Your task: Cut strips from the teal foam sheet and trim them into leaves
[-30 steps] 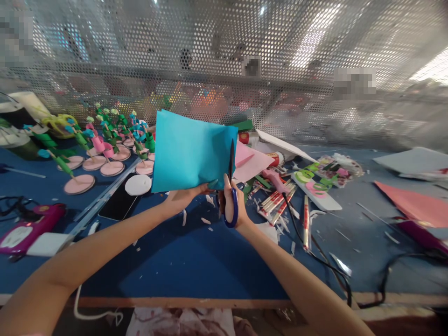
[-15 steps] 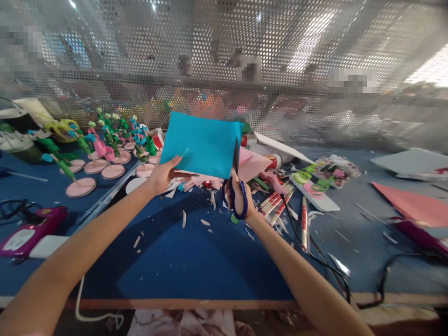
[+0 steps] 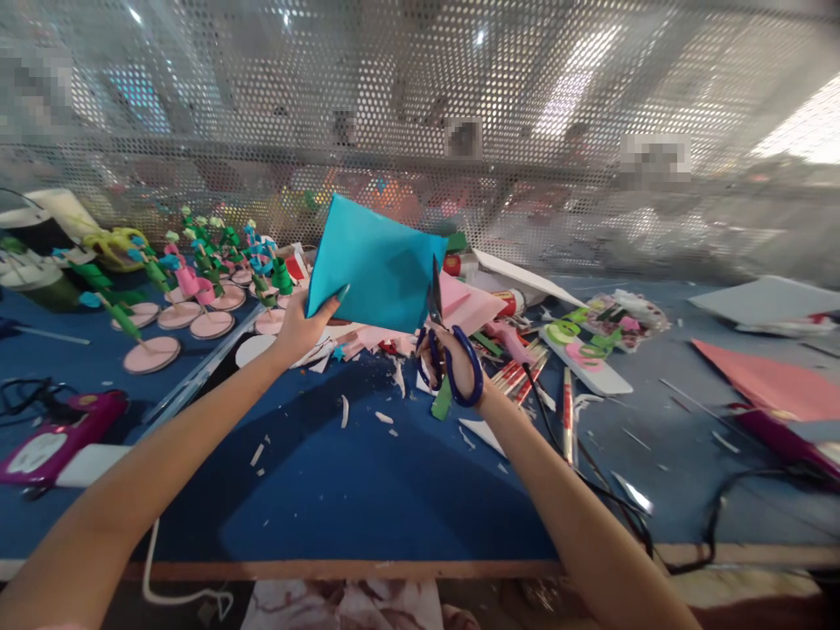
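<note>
A bright blue sheet of paper (image 3: 377, 267) is held up over the middle of the table, its surface slightly bowed. My left hand (image 3: 307, 324) pinches it at the lower left corner, thumb across the front. Fingers of my right hand (image 3: 459, 363) are through the dark blue handles of a pair of scissors (image 3: 435, 302). The blades point upward along the right edge of the sheet; whether they bite into the paper I cannot tell. Pink paper (image 3: 476, 306) and paper scraps lie just behind and below.
Several paper flowers on round pink bases (image 3: 152, 353) stand at left. A magenta glue gun (image 3: 66, 433) lies at front left, and a pink one (image 3: 512, 339) right of centre. Black cables (image 3: 617, 499), sticks (image 3: 568, 411) and a salmon sheet (image 3: 767, 381) lie at right. A perforated metal screen (image 3: 394, 79) rises behind.
The blue sheet has tilted, its left side up and right side lower, and now bows. The scissors' handles have spread wider and the right hand has shifted slightly. The left thumb lies further over the paper.
</note>
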The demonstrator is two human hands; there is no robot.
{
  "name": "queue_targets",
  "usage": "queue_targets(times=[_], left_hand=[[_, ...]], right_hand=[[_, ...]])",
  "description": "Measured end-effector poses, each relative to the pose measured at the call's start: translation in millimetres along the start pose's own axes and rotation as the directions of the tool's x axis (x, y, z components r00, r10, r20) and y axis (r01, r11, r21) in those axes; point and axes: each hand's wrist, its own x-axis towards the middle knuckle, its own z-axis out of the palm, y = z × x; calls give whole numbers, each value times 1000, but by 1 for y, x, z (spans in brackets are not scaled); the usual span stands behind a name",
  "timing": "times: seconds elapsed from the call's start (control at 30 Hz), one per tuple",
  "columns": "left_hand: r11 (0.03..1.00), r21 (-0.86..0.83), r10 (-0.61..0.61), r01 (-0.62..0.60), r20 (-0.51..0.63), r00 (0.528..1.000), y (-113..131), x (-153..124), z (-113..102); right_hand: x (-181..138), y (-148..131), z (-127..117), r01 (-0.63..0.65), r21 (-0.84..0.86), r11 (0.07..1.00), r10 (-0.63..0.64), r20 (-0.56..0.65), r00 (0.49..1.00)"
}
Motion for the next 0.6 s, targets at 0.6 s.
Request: queue_targets(times=[0.6], left_hand=[[735, -479, -410, 480, 249, 877, 13, -11, 12]], right_hand=[[16, 18, -14, 73, -18, 997, -70, 114, 991]])
